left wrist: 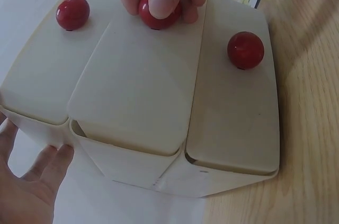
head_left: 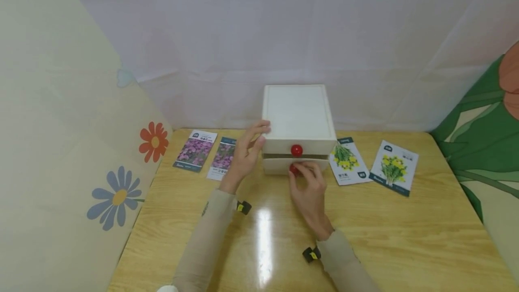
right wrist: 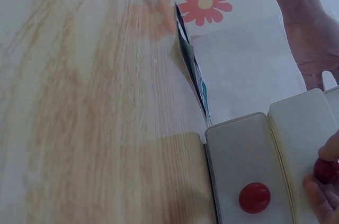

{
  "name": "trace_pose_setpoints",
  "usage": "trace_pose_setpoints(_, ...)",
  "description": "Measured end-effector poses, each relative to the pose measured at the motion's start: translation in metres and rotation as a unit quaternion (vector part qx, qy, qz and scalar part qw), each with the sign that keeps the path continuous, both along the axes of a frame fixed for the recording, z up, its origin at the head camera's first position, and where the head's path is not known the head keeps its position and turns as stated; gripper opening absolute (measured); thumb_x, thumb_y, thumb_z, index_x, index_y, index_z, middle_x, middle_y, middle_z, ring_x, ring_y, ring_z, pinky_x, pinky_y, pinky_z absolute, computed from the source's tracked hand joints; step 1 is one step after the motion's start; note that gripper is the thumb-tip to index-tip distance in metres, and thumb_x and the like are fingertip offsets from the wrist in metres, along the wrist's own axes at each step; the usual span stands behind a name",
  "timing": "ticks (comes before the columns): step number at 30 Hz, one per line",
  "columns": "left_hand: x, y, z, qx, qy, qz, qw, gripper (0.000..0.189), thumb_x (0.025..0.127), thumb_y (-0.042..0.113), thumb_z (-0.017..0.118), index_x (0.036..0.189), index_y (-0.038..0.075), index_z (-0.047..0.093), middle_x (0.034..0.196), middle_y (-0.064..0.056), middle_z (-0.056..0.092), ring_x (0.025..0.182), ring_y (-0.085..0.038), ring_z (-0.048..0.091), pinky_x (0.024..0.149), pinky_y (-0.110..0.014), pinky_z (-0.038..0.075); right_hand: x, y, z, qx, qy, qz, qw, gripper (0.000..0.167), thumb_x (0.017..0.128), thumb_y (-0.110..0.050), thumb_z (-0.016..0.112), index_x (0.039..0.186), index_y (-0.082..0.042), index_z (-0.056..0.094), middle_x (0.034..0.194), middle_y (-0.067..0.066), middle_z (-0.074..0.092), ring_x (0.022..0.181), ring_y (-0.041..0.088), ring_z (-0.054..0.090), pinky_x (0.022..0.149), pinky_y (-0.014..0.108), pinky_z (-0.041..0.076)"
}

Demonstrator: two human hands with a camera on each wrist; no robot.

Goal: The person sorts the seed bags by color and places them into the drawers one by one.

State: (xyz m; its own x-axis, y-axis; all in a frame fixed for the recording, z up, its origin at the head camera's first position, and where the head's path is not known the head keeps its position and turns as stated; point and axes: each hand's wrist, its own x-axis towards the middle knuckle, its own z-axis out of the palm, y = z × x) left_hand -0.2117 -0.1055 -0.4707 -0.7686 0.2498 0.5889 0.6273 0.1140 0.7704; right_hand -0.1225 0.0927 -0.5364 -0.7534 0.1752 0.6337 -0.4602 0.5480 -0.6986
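Observation:
A white cabinet (head_left: 298, 109) with a stack of three drawers stands at the back of the table, a round red knob on each drawer. My right hand (head_left: 311, 193) pinches the red knob (left wrist: 159, 15) of the middle drawer (left wrist: 137, 81) between thumb and fingers. That drawer's front stands slightly forward, with a narrow dark gap above it in the head view. The top knob (head_left: 297, 150) and the bottom knob (left wrist: 246, 50) are untouched. My left hand (head_left: 245, 154) rests its extended fingers on the cabinet's left side.
Two packets with purple flowers, one at the far left (head_left: 195, 151) and one nearer (head_left: 222, 159), lie left of the cabinet. Right of it lie two yellow-flower packets, one beside it (head_left: 350, 163) and one farther right (head_left: 394, 168). A white cloth (head_left: 243, 35) hangs behind the table (head_left: 389, 238).

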Motion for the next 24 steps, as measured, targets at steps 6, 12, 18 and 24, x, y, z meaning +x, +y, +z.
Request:
trace_pose_setpoints(6, 0.000, 0.000, 0.000, 0.003, 0.002, -0.004, 1.0000, 0.029, 0.109, 0.004, 0.052, 0.134, 0.001, 0.066, 0.156, -0.015, 0.058, 0.150, -0.030, 0.050, 0.113, -0.052, 0.055, 0.003, 0.000, -0.002, -0.015, 0.017, 0.013, 0.9997, 0.029, 0.084, 0.008, 0.083, 0.112, 0.003, 0.077, 0.112, 0.017, 0.066, 0.096, 0.028, 0.069, 0.094, 0.008, 0.053)
trace_pose_setpoints(12, -0.001, 0.001, 0.000, 0.004, -0.006, -0.002, 1.0000, 0.030, 0.107, -0.002, 0.051, 0.134, -0.004, 0.065, 0.155, -0.020, 0.057, 0.150, -0.037, 0.049, 0.113, -0.057, 0.053, 0.008, 0.001, -0.004, -0.015, 0.031, 0.012, 0.9993, 0.028, 0.084, 0.008, 0.083, 0.111, 0.003, 0.077, 0.110, 0.017, 0.066, 0.096, 0.025, 0.069, 0.094, 0.010, 0.054)
trace_pose_setpoints(18, 0.009, 0.004, 0.014, 0.000, -0.009, 0.004, 1.0000, 0.029, 0.106, -0.006, 0.049, 0.132, -0.011, 0.063, 0.153, -0.029, 0.054, 0.148, -0.046, 0.048, 0.113, -0.061, 0.052, 0.015, 0.002, -0.003, -0.013, 0.015, 0.015, 0.9997, 0.029, 0.084, 0.006, 0.083, 0.112, 0.001, 0.077, 0.112, 0.015, 0.066, 0.099, 0.025, 0.068, 0.094, 0.010, 0.053)
trace_pose_setpoints(24, 0.023, 0.005, 0.035, 0.005, -0.007, 0.000, 1.0000, 0.028, 0.104, -0.007, 0.049, 0.129, -0.013, 0.062, 0.150, -0.032, 0.056, 0.146, -0.047, 0.050, 0.112, -0.061, 0.053, 0.021, 0.001, -0.003, -0.014, 0.020, 0.019, 0.9995, 0.030, 0.083, 0.008, 0.083, 0.112, 0.003, 0.077, 0.111, 0.017, 0.067, 0.097, 0.028, 0.068, 0.094, 0.010, 0.053)
